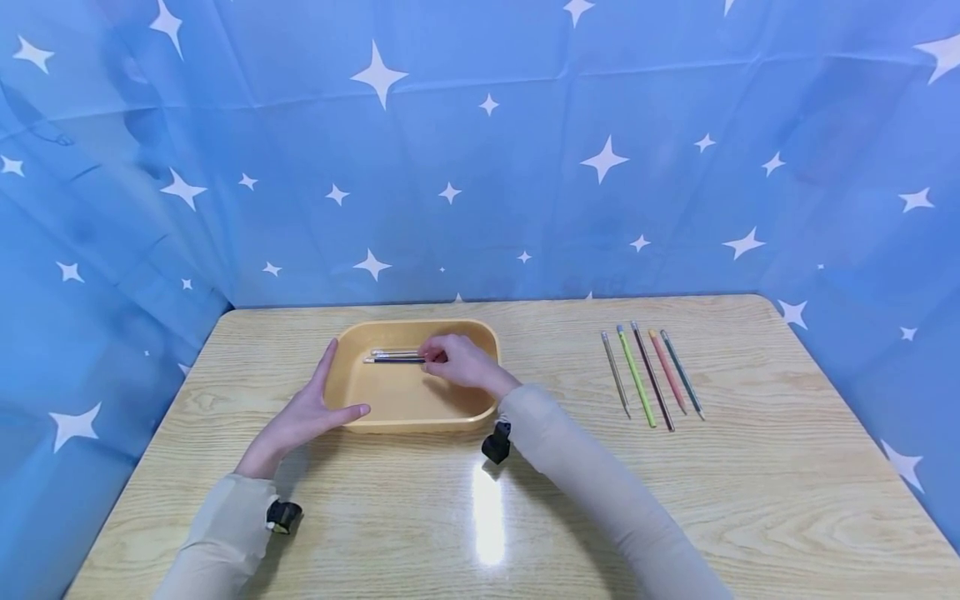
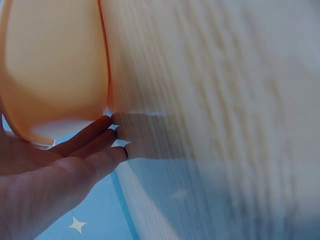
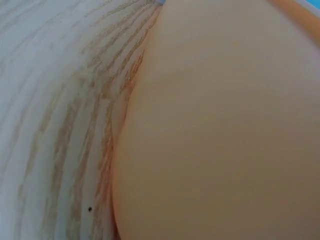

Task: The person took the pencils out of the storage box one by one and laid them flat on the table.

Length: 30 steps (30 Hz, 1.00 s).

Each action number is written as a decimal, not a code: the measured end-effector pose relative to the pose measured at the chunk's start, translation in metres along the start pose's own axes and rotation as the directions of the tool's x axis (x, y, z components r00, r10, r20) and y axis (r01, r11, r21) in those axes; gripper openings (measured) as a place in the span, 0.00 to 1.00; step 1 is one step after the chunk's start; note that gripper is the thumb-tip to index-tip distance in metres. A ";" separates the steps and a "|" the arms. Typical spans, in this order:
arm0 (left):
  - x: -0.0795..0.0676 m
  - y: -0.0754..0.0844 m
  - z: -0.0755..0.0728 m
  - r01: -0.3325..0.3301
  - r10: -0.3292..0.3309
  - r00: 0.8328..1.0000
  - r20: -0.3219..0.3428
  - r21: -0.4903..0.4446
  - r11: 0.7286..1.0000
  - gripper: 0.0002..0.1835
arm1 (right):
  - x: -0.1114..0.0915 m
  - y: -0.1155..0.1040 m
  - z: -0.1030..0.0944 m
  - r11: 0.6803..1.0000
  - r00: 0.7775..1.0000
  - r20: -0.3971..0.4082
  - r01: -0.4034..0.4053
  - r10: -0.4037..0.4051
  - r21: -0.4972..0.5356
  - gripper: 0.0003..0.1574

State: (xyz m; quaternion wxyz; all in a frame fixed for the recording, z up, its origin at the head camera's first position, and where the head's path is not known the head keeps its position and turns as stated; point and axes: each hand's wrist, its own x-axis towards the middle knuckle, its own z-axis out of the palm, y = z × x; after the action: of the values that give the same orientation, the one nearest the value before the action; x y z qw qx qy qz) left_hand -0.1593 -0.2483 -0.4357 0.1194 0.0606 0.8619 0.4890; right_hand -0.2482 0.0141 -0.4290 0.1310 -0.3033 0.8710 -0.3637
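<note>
In the head view a yellow-orange plastic tray (image 1: 393, 402) sits on the table, left of centre. Several pencils lie sideways inside it near the back wall, among them a dark pencil (image 1: 393, 361) at the front of the bunch. My right hand (image 1: 467, 363) reaches over the tray's right side and pinches the dark pencil near its right end; the fingertips cover that end. At the tray's left side my left hand (image 1: 315, 410) is spread, thumb along the front rim and fingers beside the left wall. Its straight fingers (image 2: 92, 137) show against the tray in the left wrist view.
To the right, several pencils lie side by side on the wood-grain table (image 1: 765, 500), including a green pencil (image 1: 636, 375) and a pink pencil (image 1: 667, 371). A blue curtain (image 1: 525, 183) with white stars hangs behind the table and at both sides.
</note>
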 end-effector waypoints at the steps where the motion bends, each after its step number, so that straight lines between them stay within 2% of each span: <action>1: 0.000 0.000 0.000 0.000 0.000 1.000 -0.001 -0.002 1.000 0.63 | 0.000 0.000 0.000 1.000 1.000 0.000 -0.005 0.005 0.002 0.16; 12: 0.000 -0.001 0.001 -0.012 0.012 1.000 -0.006 0.004 1.000 0.63 | 0.001 0.000 0.001 0.996 0.996 -0.050 -0.075 0.073 -0.037 0.17; 18: 0.000 0.001 0.001 -0.002 0.002 1.000 -0.010 0.015 1.000 0.63 | -0.001 0.000 0.002 0.994 0.997 -0.006 -0.083 0.083 -0.070 0.21; 24: 0.000 0.003 0.001 -0.005 0.005 1.000 -0.012 0.013 1.000 0.63 | -0.001 -0.001 0.005 0.985 0.996 0.019 -0.084 0.088 -0.150 0.24; 30: -0.001 0.003 0.000 -0.009 0.009 1.000 -0.009 0.012 1.000 0.63 | -0.001 -0.002 0.008 0.977 0.995 0.006 -0.099 0.101 -0.187 0.22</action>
State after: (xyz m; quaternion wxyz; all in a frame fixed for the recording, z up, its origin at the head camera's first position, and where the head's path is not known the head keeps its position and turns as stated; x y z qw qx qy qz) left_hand -0.1578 -0.2469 -0.4330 0.1129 0.0630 0.8651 0.4846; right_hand -0.2427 0.0097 -0.4328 0.1267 -0.2729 0.9144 -0.2709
